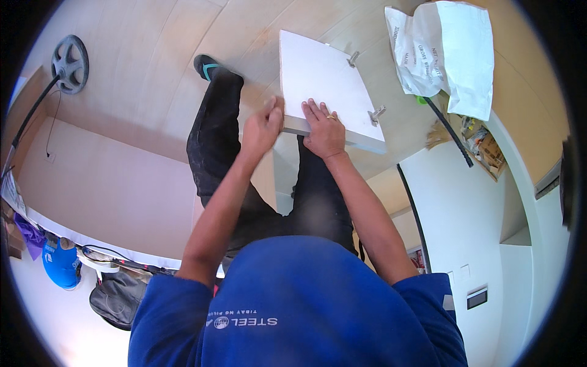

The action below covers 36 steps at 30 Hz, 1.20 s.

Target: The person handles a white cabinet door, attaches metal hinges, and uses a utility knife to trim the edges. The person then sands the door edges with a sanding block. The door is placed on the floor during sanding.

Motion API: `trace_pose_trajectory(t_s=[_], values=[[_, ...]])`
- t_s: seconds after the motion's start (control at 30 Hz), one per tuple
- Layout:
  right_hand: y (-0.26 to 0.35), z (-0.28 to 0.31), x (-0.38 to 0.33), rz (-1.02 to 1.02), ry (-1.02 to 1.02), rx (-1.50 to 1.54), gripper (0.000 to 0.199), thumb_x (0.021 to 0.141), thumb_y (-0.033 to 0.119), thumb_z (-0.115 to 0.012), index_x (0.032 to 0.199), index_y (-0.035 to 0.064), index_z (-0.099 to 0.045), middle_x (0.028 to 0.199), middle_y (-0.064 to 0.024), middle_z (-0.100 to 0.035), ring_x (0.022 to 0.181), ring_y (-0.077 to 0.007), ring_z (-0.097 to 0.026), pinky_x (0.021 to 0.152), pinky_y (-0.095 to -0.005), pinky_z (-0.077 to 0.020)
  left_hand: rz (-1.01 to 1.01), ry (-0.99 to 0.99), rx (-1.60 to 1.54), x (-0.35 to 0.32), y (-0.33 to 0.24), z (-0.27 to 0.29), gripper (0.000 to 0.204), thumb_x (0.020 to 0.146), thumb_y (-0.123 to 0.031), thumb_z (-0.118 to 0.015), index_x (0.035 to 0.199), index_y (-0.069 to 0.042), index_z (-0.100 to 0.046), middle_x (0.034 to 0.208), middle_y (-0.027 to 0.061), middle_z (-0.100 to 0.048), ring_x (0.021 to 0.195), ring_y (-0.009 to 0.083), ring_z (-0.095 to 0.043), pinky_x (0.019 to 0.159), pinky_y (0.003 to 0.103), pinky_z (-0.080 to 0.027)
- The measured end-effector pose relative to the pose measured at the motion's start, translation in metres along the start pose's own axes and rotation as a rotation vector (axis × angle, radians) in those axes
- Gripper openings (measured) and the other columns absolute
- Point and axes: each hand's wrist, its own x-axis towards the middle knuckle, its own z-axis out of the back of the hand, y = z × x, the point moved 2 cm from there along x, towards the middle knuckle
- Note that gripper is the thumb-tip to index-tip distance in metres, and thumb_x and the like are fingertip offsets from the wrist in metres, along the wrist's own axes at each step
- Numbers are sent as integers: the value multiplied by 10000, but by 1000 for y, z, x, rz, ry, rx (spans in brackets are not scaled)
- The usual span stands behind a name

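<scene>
A white cabinet door with two metal hinges, one a hinge near its right corner, lies in front of me by my legs. My right hand rests on its near edge, fingers stretched flat over the white face, a ring on one of them. At the door's near left corner, my left hand is closed, its fingers curled against the edge. Whatever those fingers may hold is hidden.
A white printed sack sits at the far right, beside a black-handled stick and a box of scraps. To the left stand a pole with a round spoked base, a blue hard hat and a black bag.
</scene>
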Motion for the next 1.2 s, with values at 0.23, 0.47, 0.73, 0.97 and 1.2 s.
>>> trace_pose_trajectory(t_s=[0.23, 0.47, 0.73, 0.97, 1.2], values=[[7, 1, -1, 6, 6, 13, 894, 675, 156, -750, 1539, 181, -522, 1596, -75, -525, 1417, -366, -548, 1140, -567, -466, -37, -35, 46, 85, -2, -18, 479, 1012, -415, -532, 1162, -24, -764, 902, 292, -728, 931, 454, -740, 855, 501, -556], [-6, 11, -11, 44, 40, -39, 867, 690, 141, -711, 1536, 174, -524, 1591, -81, -530, 1410, -378, -553, 1132, -572, -470, 31, 8, -71, 177, 67, -59, 426, 1020, -400, -549, 1013, -24, -747, 777, 172, -711, 707, 264, -694, 700, 424, -533], [5, 8, 2, 27, 15, 5, 810, 745, 216, -765, 1519, 151, -537, 1573, -104, -545, 1393, -379, -568, 1129, -585, -458, 37, 21, -82, -8, -22, 13, 520, 1028, -442, -517, 1302, -45, -710, 882, 282, -717, 875, 409, -737, 855, 464, -562], [2, 12, 1, 79, 52, -48, 833, 732, 223, -754, 1532, 157, -530, 1603, -104, -514, 1402, -382, -559, 1123, -592, -463, 184, 36, -83, 227, 46, -49, 469, 1018, -448, -533, 1052, -25, -732, 776, 163, -693, 737, 273, -683, 738, 424, -540], [5, 12, 9, 37, -7, 3, 842, 678, 119, -698, 1507, 149, -558, 1579, -90, -544, 1383, -388, -578, 1103, -565, -505, -45, -10, 2, 50, -5, -2, 572, 1026, -482, -524, 1351, -40, -684, 999, 310, -724, 987, 447, -734, 887, 489, -558]])
